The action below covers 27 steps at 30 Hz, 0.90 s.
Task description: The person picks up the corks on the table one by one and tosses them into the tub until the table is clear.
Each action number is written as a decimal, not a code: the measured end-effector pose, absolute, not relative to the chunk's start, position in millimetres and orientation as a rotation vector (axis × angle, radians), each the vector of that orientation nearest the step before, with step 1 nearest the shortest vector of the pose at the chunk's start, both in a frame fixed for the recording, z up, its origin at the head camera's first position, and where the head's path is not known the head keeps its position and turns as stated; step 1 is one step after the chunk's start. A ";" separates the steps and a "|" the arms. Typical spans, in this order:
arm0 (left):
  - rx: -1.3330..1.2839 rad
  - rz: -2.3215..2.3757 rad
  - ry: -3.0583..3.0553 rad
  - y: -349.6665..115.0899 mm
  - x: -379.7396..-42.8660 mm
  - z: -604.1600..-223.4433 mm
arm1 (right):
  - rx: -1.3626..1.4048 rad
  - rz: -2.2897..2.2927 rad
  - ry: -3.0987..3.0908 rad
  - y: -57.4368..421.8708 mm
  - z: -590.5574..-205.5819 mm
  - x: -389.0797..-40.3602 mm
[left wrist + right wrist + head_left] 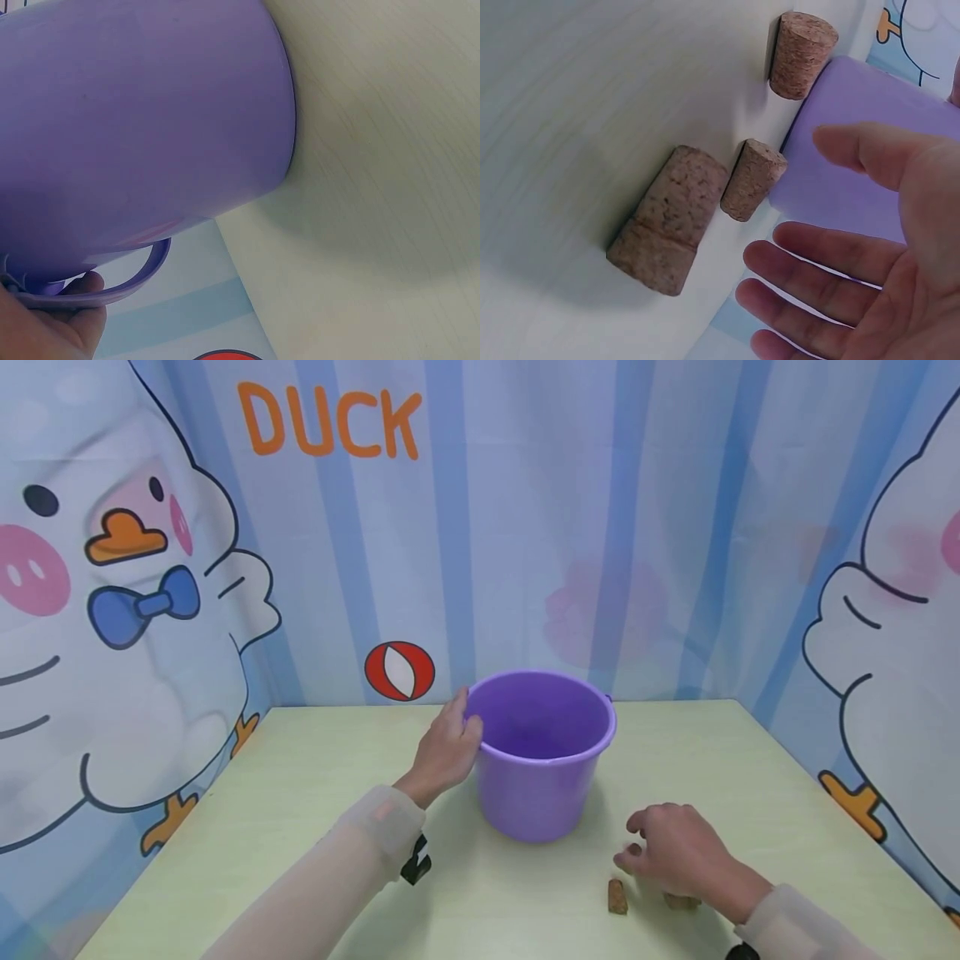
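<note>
A purple bucket (536,797) stands upright on the table. My left hand (446,747) grips its rim on the left side, thumb toward me; in the left wrist view its fingers reach by the bucket's handle (135,285). My right hand (678,852) hovers over the table to the right of the bucket, fingers spread and slightly bent, holding nothing. Beneath it, the right wrist view shows a large cork (667,221), a smaller cork (754,180) and another cork (802,56). In the head view one cork (617,897) is plain, another is partly covered by the hand.
The pale wood-grain table (315,793) reaches back to a blue striped curtain (525,527) printed with ducks and a red-and-white ball (400,671). Curtain walls also flank the table on both sides.
</note>
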<state>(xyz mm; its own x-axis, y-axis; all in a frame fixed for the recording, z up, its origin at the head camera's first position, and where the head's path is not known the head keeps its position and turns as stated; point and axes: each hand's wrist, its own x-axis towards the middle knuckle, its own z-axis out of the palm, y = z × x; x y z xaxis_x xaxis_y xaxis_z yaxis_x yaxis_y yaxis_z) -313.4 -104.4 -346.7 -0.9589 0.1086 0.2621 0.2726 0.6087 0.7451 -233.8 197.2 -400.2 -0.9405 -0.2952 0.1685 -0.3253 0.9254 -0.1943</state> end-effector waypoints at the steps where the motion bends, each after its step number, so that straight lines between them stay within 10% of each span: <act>1: -0.317 -1.274 -2.643 -104.4 -313.2 -346.6 | 0.468 0.332 -2.960 196.9 -400.4 -234.0; 27: -0.333 -1.261 -2.641 -105.1 -312.9 -346.4 | 0.454 0.344 -3.022 192.0 -408.3 -235.7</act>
